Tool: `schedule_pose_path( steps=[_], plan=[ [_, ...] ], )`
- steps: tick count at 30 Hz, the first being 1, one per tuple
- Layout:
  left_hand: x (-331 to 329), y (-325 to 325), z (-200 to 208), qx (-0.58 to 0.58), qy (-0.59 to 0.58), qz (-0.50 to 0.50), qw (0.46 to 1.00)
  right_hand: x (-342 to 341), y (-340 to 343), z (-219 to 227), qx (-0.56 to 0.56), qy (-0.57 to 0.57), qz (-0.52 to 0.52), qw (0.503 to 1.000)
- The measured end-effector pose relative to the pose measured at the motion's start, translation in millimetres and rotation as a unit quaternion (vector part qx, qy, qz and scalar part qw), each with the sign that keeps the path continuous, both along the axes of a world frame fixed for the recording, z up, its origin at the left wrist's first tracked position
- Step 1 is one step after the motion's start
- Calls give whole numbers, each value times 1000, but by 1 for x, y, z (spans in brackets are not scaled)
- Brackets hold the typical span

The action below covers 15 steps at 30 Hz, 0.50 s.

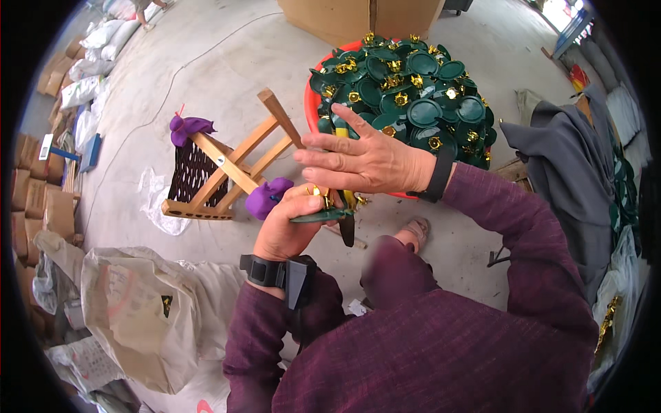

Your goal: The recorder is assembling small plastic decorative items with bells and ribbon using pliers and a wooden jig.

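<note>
Before me, my left hand [289, 219] is closed around a dark green plastic disc [321, 216] with a shiny gold crown-shaped piece [318, 195] on it. My right hand [372, 158] lies just above, palm toward the left hand, its fingers stretched out and thumb raised. A long tool with yellow and black parts [342, 128] passes behind the right palm, and its dark end [348, 233] shows below the disc. Its kind and how it is held are hidden by the hand. Beyond the right hand, a red tub [312, 103] is heaped with similar green discs [424, 112] and gold pieces.
A small wooden folding stool [241, 175] with purple cloth knots lies on its side at left. Nearby stand an open beige sack [138, 303], a large cardboard box [351, 19], stacked cartons [58, 213] and white sacks [82, 93]. Grey cloth [561, 172] drapes at right.
</note>
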<state>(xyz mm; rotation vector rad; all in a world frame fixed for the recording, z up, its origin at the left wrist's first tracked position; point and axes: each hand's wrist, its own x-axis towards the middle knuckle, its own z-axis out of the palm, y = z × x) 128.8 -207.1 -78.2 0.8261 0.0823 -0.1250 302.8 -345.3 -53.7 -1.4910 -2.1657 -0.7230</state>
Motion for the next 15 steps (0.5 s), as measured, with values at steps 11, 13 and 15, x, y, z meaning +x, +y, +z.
schedule_pose_path(
  steps=[11, 13, 15],
  plan=[
    [-45, 54, 15, 177, -7, 337, 925, 17, -107, -16, -52, 167, -193, 965],
    [-55, 70, -4, 281, 24, 368, 886, -2, -133, -39, -177, 378, -241, 876],
    [-58, 66, -14, 303, 42, 361, 881, -26, -150, -71, -225, 501, -227, 804]
  ],
)
